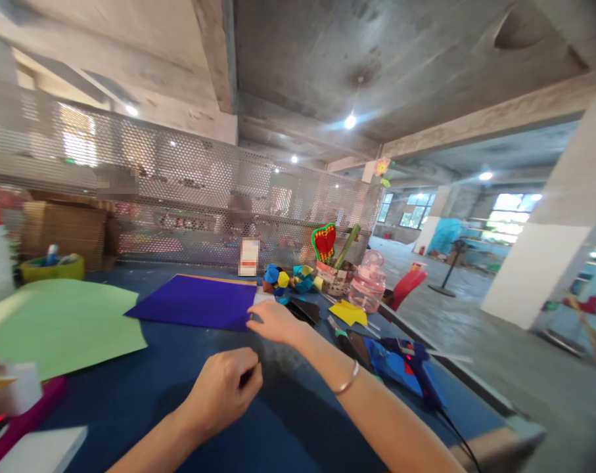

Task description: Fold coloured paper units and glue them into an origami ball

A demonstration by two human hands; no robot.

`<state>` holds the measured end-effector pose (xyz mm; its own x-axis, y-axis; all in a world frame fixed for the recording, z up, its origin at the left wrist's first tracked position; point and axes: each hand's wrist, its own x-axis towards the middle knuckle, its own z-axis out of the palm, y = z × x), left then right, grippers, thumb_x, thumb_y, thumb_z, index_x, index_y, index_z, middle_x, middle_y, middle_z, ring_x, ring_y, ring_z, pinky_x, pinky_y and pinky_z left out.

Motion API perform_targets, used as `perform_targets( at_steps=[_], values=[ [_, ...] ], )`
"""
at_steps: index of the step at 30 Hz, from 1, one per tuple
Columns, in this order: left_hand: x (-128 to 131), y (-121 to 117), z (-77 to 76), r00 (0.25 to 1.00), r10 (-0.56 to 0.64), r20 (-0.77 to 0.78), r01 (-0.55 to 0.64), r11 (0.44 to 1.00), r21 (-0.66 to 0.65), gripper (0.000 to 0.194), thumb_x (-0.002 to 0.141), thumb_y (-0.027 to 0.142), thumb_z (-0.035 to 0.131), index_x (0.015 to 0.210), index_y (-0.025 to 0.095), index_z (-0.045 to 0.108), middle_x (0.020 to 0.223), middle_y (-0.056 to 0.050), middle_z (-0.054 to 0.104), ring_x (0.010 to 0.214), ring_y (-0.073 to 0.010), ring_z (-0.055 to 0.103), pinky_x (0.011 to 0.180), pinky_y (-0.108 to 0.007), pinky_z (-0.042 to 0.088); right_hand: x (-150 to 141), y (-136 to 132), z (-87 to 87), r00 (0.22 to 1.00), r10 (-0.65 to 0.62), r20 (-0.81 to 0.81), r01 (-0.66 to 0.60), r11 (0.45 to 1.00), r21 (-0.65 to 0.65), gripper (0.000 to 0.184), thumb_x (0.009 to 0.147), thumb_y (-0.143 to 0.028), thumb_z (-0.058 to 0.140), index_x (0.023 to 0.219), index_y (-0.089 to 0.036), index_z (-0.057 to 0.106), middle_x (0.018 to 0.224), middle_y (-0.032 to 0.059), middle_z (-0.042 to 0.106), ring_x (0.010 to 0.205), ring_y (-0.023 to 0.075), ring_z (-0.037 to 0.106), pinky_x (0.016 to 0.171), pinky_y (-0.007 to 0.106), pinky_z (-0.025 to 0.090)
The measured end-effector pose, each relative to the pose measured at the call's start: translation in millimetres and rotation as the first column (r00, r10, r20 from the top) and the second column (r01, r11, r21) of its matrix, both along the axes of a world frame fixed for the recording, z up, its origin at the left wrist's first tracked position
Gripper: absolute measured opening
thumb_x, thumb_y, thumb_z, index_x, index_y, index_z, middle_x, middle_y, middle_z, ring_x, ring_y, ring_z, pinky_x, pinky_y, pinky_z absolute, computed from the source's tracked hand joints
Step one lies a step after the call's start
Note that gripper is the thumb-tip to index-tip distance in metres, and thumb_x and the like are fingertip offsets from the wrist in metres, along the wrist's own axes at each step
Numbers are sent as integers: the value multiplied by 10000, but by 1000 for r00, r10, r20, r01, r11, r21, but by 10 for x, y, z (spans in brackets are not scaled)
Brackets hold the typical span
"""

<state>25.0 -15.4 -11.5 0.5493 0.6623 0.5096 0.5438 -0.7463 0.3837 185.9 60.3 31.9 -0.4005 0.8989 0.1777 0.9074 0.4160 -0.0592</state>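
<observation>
My left hand point(226, 384) is curled closed above the dark blue tabletop. Its palm faces inward, and I cannot make out whether anything is inside the fingers. Farther forward, my right hand point(272, 320) reaches over the right corner of a purple sheet point(199, 303); its thumb and index finger are slightly apart, with the other fingers partly hidden. A silver bangle point(347, 379) circles the right wrist. Left of the purple sheet, touching its corner, is a light green sheet point(66, 322). Just beyond my right hand lie blue and yellow faceted pieces point(278, 278) and a black piece point(303, 310).
A basket point(336, 278) with a red heart decoration and a pink clear bottle point(366, 289) stand back right. Nearer are a yellow piece point(348, 313) and a blue glue gun point(418, 368) with its cord. A yellow-green bowl point(54, 268) stands left, before a perforated metal screen point(189, 177).
</observation>
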Motion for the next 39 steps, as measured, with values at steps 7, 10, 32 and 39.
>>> perform_targets(
  at_steps=[7,10,32,39],
  values=[
    [-10,-16,4,999,-32,37,32,999,3,271,846,186,394,590,198,309,555,39,415,513,-98,351,543,-286,212,-438,316,37,942,190,277,-175,981,-79,335,791,-388,629,993,-133,710,993,151,724,941,269,676,764,309,502],
    [-11,-7,-8,999,-37,36,37,999,12,262,848,186,400,595,198,334,560,39,426,512,-98,354,542,-287,212,-545,342,34,920,203,334,-184,979,-87,314,778,-350,622,951,-107,719,942,176,725,893,288,688,720,328,520],
    [2,-52,74,1000,0,29,-3,995,99,307,905,232,370,600,200,390,595,26,474,541,-102,451,549,-276,283,52,370,336,956,-213,-202,271,905,328,243,922,-292,479,860,-188,689,825,66,727,770,176,653,687,234,390],
    [-150,268,-5,950,293,103,-303,947,102,320,917,253,361,1176,206,542,1203,-80,605,1120,-216,551,941,-343,429,138,337,226,908,-210,-362,318,908,271,192,889,-301,525,790,-193,651,744,25,706,691,151,632,632,214,397]
  ],
)
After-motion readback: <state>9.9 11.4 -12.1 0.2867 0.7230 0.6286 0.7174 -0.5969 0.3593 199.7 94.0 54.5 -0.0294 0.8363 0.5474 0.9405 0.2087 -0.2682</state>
